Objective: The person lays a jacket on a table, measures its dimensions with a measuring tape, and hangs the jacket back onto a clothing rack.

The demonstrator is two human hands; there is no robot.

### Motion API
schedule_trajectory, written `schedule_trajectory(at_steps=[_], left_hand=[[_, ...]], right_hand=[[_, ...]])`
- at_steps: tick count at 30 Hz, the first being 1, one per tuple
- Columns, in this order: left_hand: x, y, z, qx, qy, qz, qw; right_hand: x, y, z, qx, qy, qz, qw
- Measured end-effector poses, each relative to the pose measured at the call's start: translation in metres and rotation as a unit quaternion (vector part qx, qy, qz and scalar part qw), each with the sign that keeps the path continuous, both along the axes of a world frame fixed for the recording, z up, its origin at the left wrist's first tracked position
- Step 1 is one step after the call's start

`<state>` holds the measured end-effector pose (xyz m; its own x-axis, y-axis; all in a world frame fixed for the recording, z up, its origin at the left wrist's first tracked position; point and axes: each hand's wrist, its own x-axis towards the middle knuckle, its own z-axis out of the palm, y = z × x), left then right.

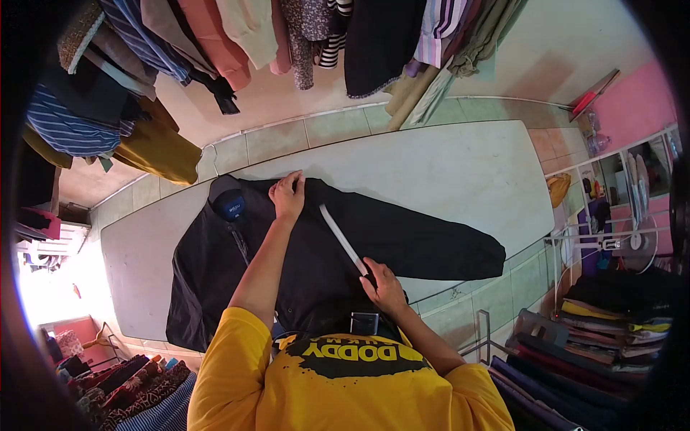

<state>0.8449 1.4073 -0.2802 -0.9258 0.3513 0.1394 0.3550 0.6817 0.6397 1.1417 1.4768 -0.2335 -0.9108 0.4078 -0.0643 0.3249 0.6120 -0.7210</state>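
A black jacket (pixel 431 241) lies spread on a white board, its right-hand sleeve stretched out and a blue label (pixel 231 207) inside the collar. My left hand (pixel 287 195) is at the jacket's shoulder near the collar, fingers bent and pressed together on the cloth edge. Lower right, my right hand (pixel 384 286) is closed around the near end of a straight, narrow white strip (pixel 341 237). The strip slants up and left over the jacket's chest. Whether it is a ruler or a tape, I cannot tell.
The white board (pixel 460 161) rests on green floor tiles. Clothes (pixel 309 36) hang along the wall above. Folded garments (pixel 611 316) are stacked at the right, with more clothes (pixel 144 391) at lower left. A white rack (pixel 582 237) and a fan (pixel 636 241) stand at right.
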Motion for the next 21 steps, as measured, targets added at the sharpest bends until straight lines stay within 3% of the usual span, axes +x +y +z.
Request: schedule_trajectory(at_steps=[3,5,7,8,10,12,15,16,19,21], left_hand=[[0.001,-0.005,-0.006,0.035,0.019,-0.03,0.999],[0.009,-0.004,-0.005,0.054,0.171,-0.042,0.983],[0.029,-0.006,0.02,0.079,0.155,-0.08,0.982],[0.043,-0.006,0.035,0.103,0.138,-0.118,0.978],[0.073,-0.004,0.051,0.126,0.082,-0.21,0.966],[0.109,0.001,0.053,0.215,-0.163,-0.253,0.929],[0.13,0.005,0.05,0.18,-0.41,-0.244,0.86],[0.13,0.007,0.049,0.181,-0.408,-0.243,0.861],[0.123,0.01,0.038,0.312,-0.528,-0.151,0.775],[0.116,0.013,0.038,0.309,-0.487,-0.158,0.802]], right_hand=[[-0.001,0.0,-0.002,-0.014,0.013,-0.018,1.0],[-0.001,0.002,-0.004,-0.014,0.025,-0.023,0.999],[0.0,0.006,-0.005,-0.148,0.018,-0.079,0.986],[-0.003,0.009,-0.003,-0.147,0.019,-0.078,0.986],[-0.013,0.02,0.005,-0.211,0.084,-0.11,0.968],[-0.027,0.036,0.019,-0.208,0.085,-0.087,0.971],[-0.047,0.053,0.022,-0.144,0.064,-0.02,0.987],[-0.052,0.057,0.021,-0.144,0.065,-0.018,0.987],[-0.068,0.066,0.017,-0.127,0.082,-0.007,0.988],[-0.075,0.072,0.021,-0.139,0.085,0.002,0.987]])
